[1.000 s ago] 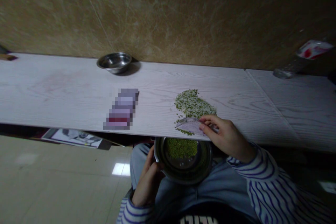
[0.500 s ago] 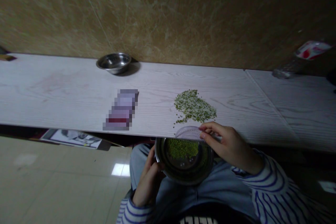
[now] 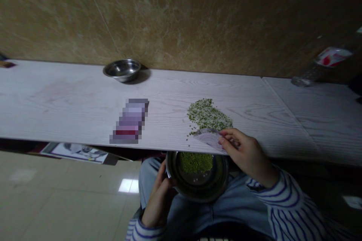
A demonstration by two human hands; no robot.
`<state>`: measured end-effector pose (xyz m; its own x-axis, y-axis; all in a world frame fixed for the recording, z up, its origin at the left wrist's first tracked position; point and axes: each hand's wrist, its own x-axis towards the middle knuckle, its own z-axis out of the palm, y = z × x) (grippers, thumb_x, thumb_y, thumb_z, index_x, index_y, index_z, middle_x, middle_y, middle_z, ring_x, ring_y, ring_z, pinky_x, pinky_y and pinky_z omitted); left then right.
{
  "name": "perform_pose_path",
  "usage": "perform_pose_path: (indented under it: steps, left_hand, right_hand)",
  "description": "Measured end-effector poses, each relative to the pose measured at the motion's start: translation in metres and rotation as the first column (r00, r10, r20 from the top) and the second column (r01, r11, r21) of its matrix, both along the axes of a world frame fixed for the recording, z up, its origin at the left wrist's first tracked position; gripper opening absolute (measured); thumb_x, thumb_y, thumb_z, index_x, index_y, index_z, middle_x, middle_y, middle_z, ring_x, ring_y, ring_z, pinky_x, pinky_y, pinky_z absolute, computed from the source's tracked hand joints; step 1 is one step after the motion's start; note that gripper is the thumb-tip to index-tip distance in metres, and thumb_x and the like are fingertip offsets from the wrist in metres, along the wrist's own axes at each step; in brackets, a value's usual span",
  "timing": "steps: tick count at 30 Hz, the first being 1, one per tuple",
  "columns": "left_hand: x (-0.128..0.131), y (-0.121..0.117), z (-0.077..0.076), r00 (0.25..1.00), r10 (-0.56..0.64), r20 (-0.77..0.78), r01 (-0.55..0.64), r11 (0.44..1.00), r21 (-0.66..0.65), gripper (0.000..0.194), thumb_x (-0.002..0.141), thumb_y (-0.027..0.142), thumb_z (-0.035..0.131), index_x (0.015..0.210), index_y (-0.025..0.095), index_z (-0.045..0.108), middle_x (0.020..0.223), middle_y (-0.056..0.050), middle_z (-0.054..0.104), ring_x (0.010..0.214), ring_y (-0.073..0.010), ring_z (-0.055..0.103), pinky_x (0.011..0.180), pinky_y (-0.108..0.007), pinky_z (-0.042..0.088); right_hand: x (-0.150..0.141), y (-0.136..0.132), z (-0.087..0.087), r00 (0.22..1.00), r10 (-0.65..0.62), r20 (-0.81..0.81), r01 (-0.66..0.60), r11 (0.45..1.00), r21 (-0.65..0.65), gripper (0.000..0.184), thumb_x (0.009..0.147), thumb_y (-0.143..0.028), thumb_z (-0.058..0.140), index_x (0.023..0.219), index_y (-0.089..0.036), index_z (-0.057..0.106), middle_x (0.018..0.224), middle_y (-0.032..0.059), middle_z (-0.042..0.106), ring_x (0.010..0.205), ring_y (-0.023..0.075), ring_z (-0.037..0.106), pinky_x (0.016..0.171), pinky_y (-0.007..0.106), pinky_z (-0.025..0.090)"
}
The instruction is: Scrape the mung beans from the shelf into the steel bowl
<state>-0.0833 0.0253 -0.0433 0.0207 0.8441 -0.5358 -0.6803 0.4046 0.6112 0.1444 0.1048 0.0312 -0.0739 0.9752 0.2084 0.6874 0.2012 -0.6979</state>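
Observation:
My left hand [image 3: 160, 199] grips the left rim of a metal bowl [image 3: 198, 192], tilted over my lap just below the table edge. Green mung beans [image 3: 196, 162] lie inside it, with a few white grains nearer me. Between the thumb and fingers of my right hand [image 3: 245, 152] is a thin, pale purple, see-through piece with a curved edge, like a plastic scraper [image 3: 209, 137]. Its far edge meets the near side of a spread pile of green beans and white grains [image 3: 207, 115] on the table. Several loose beans lie at the pile's left.
A smaller metal bowl [image 3: 122, 70] stands by the wall on the white wood-grain table [image 3: 70, 109]. Left of the pile lies a blurred-out flat, phone-like object [image 3: 130, 121]. At the right, a clear bottle [image 3: 325, 64] with a red and white label leans near the wall. An open drawer [image 3: 82, 152] shows below.
My right hand has moved the scraper away from the bowl's far rim, forward and slightly right, to the pile's near edge. My left hand still holds the bowl.

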Motion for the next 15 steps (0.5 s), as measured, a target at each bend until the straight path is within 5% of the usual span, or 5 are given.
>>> perform_pose_path:
  steps: [6, 15]
  left_hand:
    - [-0.002, 0.000, -0.007, 1.000, 0.005, -0.004, -0.005, 1.000, -0.028, 0.076, 0.062, 0.020, 0.065, 0.135, 0.028, 0.049, 0.120, -0.009, 0.065, 0.106, -0.0328, 0.059, 0.083, -0.043, 0.048]
    - [-0.002, 0.001, -0.006, 1.000, -0.015, 0.004, 0.015, 1.000, -0.020, 0.077, 0.062, 0.017, 0.062, 0.136, 0.030, 0.046, 0.119, -0.007, 0.066, 0.092, -0.0253, 0.062, 0.073, -0.035, 0.048]
  right_hand:
    - [0.013, 0.011, -0.005, 0.994, -0.104, -0.039, 0.103, 0.995, -0.014, 0.020, 0.084, -0.033, 0.058, 0.097, -0.018, 0.063, 0.078, 0.0058, 0.069, 0.069, 0.0189, 0.068, 0.062, 0.030, 0.054]
    - [0.004, 0.016, 0.002, 0.996, -0.078, -0.050, 0.080, 0.997, 0.022, 0.020, 0.084, -0.033, 0.058, 0.096, -0.019, 0.064, 0.077, 0.0053, 0.070, 0.069, 0.0185, 0.068, 0.062, 0.028, 0.054]
